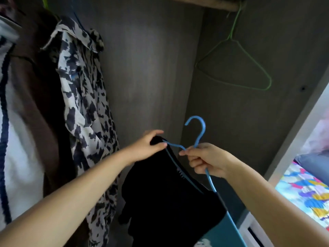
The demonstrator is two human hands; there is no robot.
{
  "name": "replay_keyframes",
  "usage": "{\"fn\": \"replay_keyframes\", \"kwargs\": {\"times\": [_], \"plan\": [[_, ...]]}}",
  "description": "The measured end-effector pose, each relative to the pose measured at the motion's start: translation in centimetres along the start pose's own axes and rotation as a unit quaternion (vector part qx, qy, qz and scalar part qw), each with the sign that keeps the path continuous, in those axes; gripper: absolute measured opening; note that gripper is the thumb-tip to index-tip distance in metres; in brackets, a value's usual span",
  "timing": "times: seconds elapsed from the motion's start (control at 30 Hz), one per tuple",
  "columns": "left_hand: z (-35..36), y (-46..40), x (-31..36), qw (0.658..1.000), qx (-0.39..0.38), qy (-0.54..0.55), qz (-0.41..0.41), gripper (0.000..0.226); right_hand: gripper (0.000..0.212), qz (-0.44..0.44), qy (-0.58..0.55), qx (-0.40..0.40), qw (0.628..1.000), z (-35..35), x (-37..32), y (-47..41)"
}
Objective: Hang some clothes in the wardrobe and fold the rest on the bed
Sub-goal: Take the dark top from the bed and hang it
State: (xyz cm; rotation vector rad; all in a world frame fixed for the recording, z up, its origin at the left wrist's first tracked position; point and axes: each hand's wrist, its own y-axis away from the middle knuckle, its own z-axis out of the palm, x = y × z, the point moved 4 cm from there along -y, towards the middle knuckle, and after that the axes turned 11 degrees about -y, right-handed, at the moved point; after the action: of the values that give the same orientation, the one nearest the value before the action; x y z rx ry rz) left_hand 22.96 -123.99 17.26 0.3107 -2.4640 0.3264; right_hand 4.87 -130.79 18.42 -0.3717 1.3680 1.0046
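Right hand (pixel 206 160) grips blue hanger (pixel 199 132) neck; left hand (pixel 147 147) pinches black garment (pixel 169 193) shoulder. Seat shoulder fully before lifting to rail (pixel 204 4), upper frame.

blue hanger (pixel 200 132): smooth plastic | black garment (pixel 165 193): matt cloth | wardrobe wall (pixel 142 68): wood-grain

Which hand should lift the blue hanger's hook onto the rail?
Right, probably: the right hand already pinches the blue hanger just below its hook, while the left hand holds the black garment on it.

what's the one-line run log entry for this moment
left hand grips black top | right hand holds blue hanger | green hanger bare on rail
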Motion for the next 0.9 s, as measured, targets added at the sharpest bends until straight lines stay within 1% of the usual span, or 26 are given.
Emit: {"fn": "replay_keyframes", "kwargs": {"times": [0.07,0.13,0.2,0.23,0.27,0.33,0.37,0.4,0.43,0.5,0.57,0.63,0.67,0.7,0.77,0.8,0.83,0.9], "plan": [[1.2,1.1,2.1,0.999,0.003,0.005,0.033,0.051,0.009,0.005,-0.112,-0.029,0.993,1.8,-1.2,-0.9],[1.5,2.3,4.3,0.995,-0.012,0.079,0.060,0.042,0.012,-0.014,-0.208,-0.056,0.976,3.4,-3.5,-1.5],[0.7,3.4,6.7,0.981,-0.032,0.185,0.054,0.035,0.017,-0.042,-0.216,-0.053,0.974,4.7,-5.9,-2.4],[0.2,4.0,7.5,0.973,-0.039,0.224,0.043,0.042,0.021,-0.051,-0.206,-0.045,0.976,5.7,-7.0,-2.9],[-0.2,4.7,8.1,0.968,-0.045,0.243,0.032,0.044,0.025,-0.056,-0.197,-0.037,0.978,6.7,-7.9,-3.4],[-0.7,5.7,8.7,0.974,-0.044,0.220,0.013,0.032,0.029,-0.063,-0.181,-0.042,0.981,8.7,-9.8,-4.2],[-0.9,6.0,8.6,0.979,-0.033,0.201,-0.002,0.029,0.029,-0.070,-0.178,-0.052,0.980,9.6,-10.7,-4.5],[-1.8,6.4,8.4,0.981,-0.006,0.194,-0.017,0.027,0.028,-0.080,-0.174,-0.067,0.979,10.7,-11.7,-4.7],[-2.9,6.7,8.4,0.977,0.035,0.206,-0.032,0.026,0.028,-0.094,-0.168,-0.082,0.978,11.8,-12.5,-4.7],[-6.2,6.4,8.2,0.959,0.143,0.239,-0.042,0.031,0.027,-0.140,-0.155,-0.109,0.972,14.2,-14.6,-4.4],[-9.5,5.9,8.5,0.938,0.221,0.265,-0.043,0.031,0.022,-0.208,-0.109,-0.108,0.966,16.4,-16.4,-4.0],[-12.0,5.4,9.3,0.931,0.261,0.253,-0.039,0.029,0.030,-0.288,0.003,-0.065,0.955,18.0,-18.1,-3.5],[-13.3,5.2,9.8,0.928,0.277,0.245,-0.032,0.031,0.032,-0.331,0.078,-0.039,0.940,18.9,-19.1,-3.3],[-14.6,4.8,10.2,0.925,0.295,0.240,-0.026,0.034,0.029,-0.374,0.149,-0.019,0.915,19.7,-20.2,-3.0],[-17.4,3.6,10.7,0.914,0.335,0.226,-0.021,0.043,0.016,-0.428,0.238,-0.009,0.872,21.5,-22.0,-2.7],[-18.9,2.7,10.8,0.912,0.352,0.211,-0.025,0.047,0.012,-0.437,0.251,-0.015,0.864,22.3,-22.9,-2.9],[-20.4,1.6,10.7,0.913,0.360,0.189,-0.035,0.048,0.011,-0.436,0.249,-0.018,0.864,23.0,-23.8,-3.4],[-22.9,-0.5,10.3,0.922,0.358,0.129,-0.075,0.043,0.015,-0.425,0.240,-0.009,0.873,23.8,-25.4,-4.9]]}}
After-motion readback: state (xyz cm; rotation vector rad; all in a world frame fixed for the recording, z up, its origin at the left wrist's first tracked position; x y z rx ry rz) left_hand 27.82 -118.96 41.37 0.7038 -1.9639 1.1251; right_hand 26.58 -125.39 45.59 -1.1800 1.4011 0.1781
